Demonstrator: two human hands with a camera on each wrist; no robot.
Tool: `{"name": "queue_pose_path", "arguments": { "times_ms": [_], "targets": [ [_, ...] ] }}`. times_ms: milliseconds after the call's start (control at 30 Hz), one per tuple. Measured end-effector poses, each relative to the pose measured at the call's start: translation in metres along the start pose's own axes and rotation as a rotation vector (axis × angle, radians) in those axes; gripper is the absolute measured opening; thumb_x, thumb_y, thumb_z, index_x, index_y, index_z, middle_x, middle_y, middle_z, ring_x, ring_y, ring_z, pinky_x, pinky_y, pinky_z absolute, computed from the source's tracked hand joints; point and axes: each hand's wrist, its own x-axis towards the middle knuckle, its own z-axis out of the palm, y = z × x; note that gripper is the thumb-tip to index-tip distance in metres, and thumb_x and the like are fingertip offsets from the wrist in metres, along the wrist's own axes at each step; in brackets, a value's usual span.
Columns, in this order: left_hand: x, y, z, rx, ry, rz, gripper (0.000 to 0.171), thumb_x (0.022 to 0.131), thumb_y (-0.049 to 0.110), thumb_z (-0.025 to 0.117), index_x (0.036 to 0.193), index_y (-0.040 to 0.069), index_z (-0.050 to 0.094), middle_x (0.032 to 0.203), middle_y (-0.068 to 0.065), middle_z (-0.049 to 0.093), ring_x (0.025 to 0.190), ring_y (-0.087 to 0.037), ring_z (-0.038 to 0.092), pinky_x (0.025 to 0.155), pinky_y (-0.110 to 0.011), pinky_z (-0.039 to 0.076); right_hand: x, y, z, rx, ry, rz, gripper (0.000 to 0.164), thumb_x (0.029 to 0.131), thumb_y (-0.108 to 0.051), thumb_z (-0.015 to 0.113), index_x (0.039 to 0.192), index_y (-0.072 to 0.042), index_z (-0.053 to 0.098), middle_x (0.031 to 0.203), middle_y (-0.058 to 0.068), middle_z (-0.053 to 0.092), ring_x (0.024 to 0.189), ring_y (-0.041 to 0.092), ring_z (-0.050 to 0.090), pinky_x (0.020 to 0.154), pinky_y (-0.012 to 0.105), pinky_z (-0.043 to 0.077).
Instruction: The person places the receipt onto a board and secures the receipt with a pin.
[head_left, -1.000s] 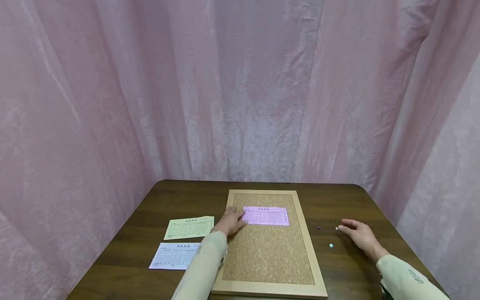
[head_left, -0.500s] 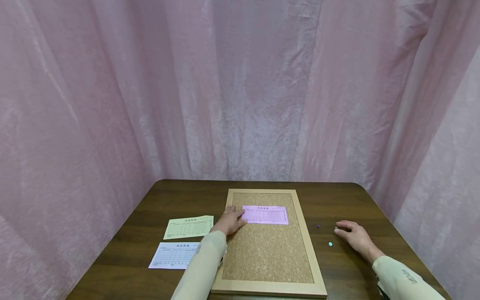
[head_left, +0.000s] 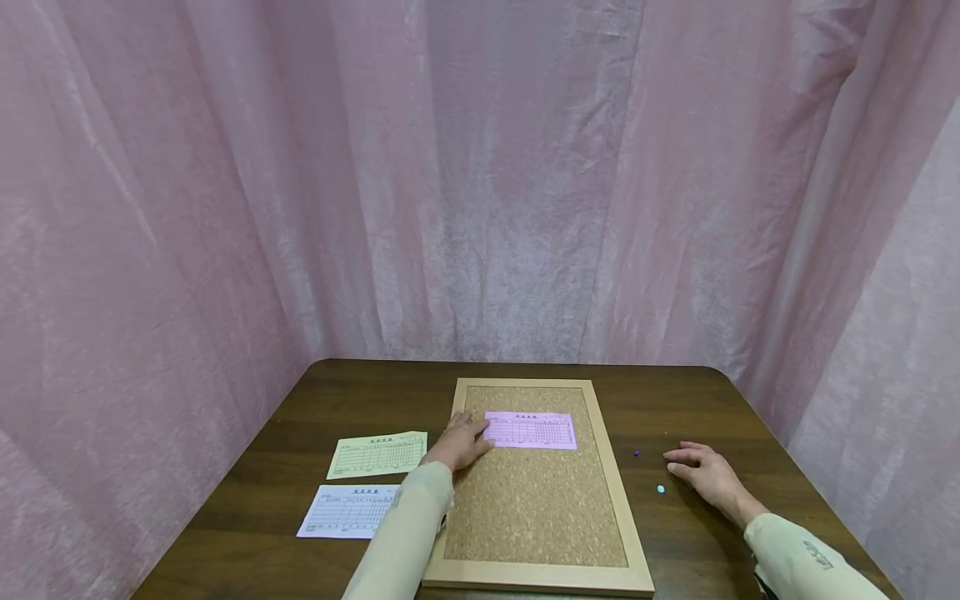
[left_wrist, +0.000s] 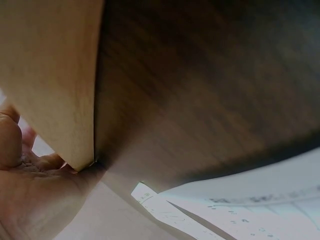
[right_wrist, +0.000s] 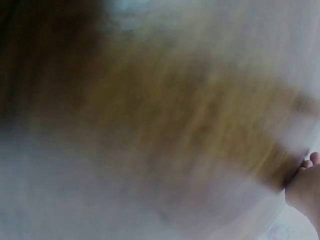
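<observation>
A pink-purple printed slip (head_left: 530, 431) lies on the upper part of a wood-framed cork board (head_left: 532, 508). My left hand (head_left: 457, 443) rests over the board's left frame, its fingertips at the slip's left edge. In the left wrist view, the frame's edge (left_wrist: 50, 75) meets the hand (left_wrist: 42, 200). Right of the board, my right hand (head_left: 712, 479) is low over the table, thumb and forefinger brought together. The small white pin last seen at those fingertips is hidden now. A purple pin (head_left: 637, 453) and a mint pin (head_left: 661, 489) lie nearby. The right wrist view is mostly blurred.
Left of the board, a green printed slip (head_left: 378, 455) and a pale blue one (head_left: 348, 511) lie on the dark wooden table (head_left: 262, 500). The left forearm partly covers the blue slip. Pink curtains (head_left: 480, 183) hang around the table.
My right hand has shifted slightly left, its fingertips coming together where the white pin was; that pin has gone from sight. The left hand stays on the board.
</observation>
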Motion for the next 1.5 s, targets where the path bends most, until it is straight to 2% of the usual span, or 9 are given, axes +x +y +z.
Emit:
{"name": "queue_pose_path", "arguments": {
  "times_ms": [133, 333, 500, 600, 700, 967, 1167, 1500],
  "targets": [
    [-0.0008, -0.0002, 0.0003, 0.0, 0.003, 0.005, 0.052, 0.1, 0.033, 0.059, 0.146, 0.01, 0.05, 0.159, -0.024, 0.025, 0.149, -0.039, 0.015, 0.117, -0.053, 0.018, 0.0005, -0.0012, 0.0005, 0.016, 0.01, 0.001, 0.03, 0.093, -0.013, 0.068, 0.115, 0.007, 0.068, 0.138, 0.039, 0.043, 0.129, 0.057, 0.036, 0.104, 0.066, 0.026],
    [-0.0007, -0.0006, 0.0002, -0.008, 0.003, 0.0, 0.052, 0.1, 0.031, 0.059, 0.147, 0.01, 0.05, 0.159, -0.024, 0.025, 0.149, -0.039, 0.015, 0.117, -0.053, 0.018, 0.0043, -0.0045, -0.0001, -0.029, -0.009, 0.012, 0.037, 0.096, -0.017, 0.065, 0.121, 0.01, 0.064, 0.138, 0.04, 0.042, 0.129, 0.058, 0.033, 0.104, 0.066, 0.026],
    [-0.0005, -0.0004, 0.0002, -0.006, 0.003, 0.008, 0.051, 0.101, 0.031, 0.058, 0.147, 0.009, 0.05, 0.158, -0.024, 0.026, 0.149, -0.04, 0.015, 0.117, -0.053, 0.018, 0.0063, -0.0051, 0.0013, -0.064, 0.016, 0.0, 0.027, 0.093, -0.013, 0.068, 0.111, 0.006, 0.07, 0.134, 0.04, 0.046, 0.127, 0.058, 0.038, 0.103, 0.066, 0.029],
    [-0.0011, 0.0, 0.0006, -0.005, 0.0, 0.01, 0.052, 0.101, 0.031, 0.058, 0.147, 0.01, 0.049, 0.159, -0.024, 0.025, 0.149, -0.039, 0.015, 0.117, -0.053, 0.018, 0.0059, -0.0038, 0.0023, -0.058, 0.03, -0.008, 0.019, 0.09, -0.009, 0.069, 0.104, 0.005, 0.073, 0.132, 0.04, 0.047, 0.125, 0.058, 0.04, 0.102, 0.065, 0.029],
    [-0.0006, -0.0007, 0.0016, -0.001, 0.002, 0.01, 0.052, 0.101, 0.032, 0.058, 0.147, 0.01, 0.049, 0.159, -0.024, 0.026, 0.149, -0.039, 0.015, 0.117, -0.053, 0.018, 0.0054, -0.0026, 0.0028, -0.031, 0.04, -0.008, 0.019, 0.088, -0.006, 0.071, 0.104, 0.005, 0.072, 0.132, 0.04, 0.047, 0.125, 0.056, 0.04, 0.103, 0.064, 0.029],
    [-0.0001, -0.0009, 0.0015, -0.002, 0.0, -0.001, 0.052, 0.101, 0.031, 0.058, 0.147, 0.01, 0.049, 0.159, -0.023, 0.025, 0.149, -0.038, 0.014, 0.117, -0.053, 0.018, 0.0062, -0.0048, 0.0048, -0.017, 0.031, 0.03, 0.031, 0.087, -0.019, 0.076, 0.108, 0.003, 0.072, 0.134, 0.037, 0.047, 0.126, 0.053, 0.039, 0.103, 0.063, 0.03],
    [-0.0007, -0.0002, 0.0016, 0.004, 0.009, 0.004, 0.051, 0.101, 0.028, 0.059, 0.146, 0.008, 0.05, 0.158, -0.024, 0.026, 0.148, -0.04, 0.015, 0.117, -0.053, 0.018, 0.0066, -0.006, 0.0072, -0.088, 0.053, 0.007, 0.029, 0.087, -0.025, 0.076, 0.104, -0.002, 0.075, 0.13, 0.036, 0.052, 0.125, 0.054, 0.04, 0.102, 0.065, 0.029],
    [0.0001, -0.0001, 0.0007, 0.003, 0.003, 0.002, 0.052, 0.101, 0.032, 0.058, 0.147, 0.01, 0.049, 0.159, -0.024, 0.025, 0.149, -0.038, 0.015, 0.118, -0.053, 0.018, 0.0078, -0.0063, 0.0093, -0.117, 0.029, 0.037, 0.027, 0.088, -0.027, 0.075, 0.104, -0.005, 0.076, 0.135, 0.038, 0.045, 0.124, 0.064, 0.03, 0.098, 0.071, 0.021]
  ]
}}
